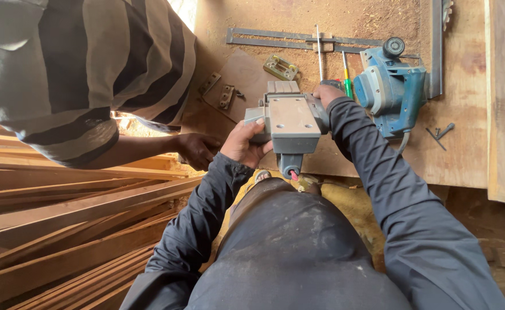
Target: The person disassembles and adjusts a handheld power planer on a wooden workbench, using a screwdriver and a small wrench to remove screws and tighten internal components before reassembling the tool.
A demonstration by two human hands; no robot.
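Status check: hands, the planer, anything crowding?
Left hand and right hand both gripping upturned grey planer. Blue planer beside right hand. Co-worker's hand close on left.

Grey planer (289,123) held between left hand (242,144) and right hand (327,92): sole plate seen as matt, smooth cast metal, body dull grey plastic. Second planer (391,92) on the desk (465,155) shown in blue plastic, slightly glossy, with a black knob. Desk surface noted as rough brown board, dusted with sawdust. Hinges (281,66) read as brass-toned metal, faint sheen. Flat bars (298,39) look like dull grey steel. Screwdriver (347,83) handle given as glossy green plastic. Stacked planks (63,229) appear as raw sawn wood, coarse. Sleeves are dark matt cloth, dusty; other person's shirt (74,63) is striped soft knit.
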